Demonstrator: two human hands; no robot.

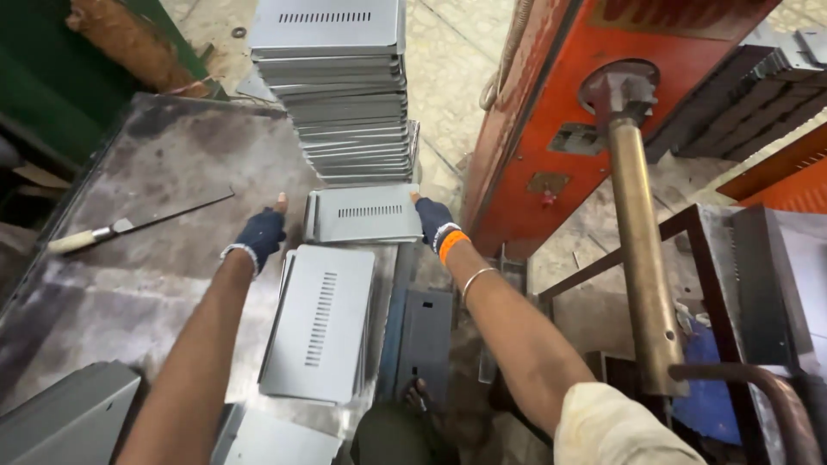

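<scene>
On the worktable (155,258), two gloved hands' fingers (277,207) grip one vented panel (366,215).

packages: none | labels: none | signs: none | screens: none

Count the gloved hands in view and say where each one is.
2. The left hand is at the left end of the slotted grey metal cover at the foot of the tall stack; the right hand grips its right end. No other hands show.
</scene>
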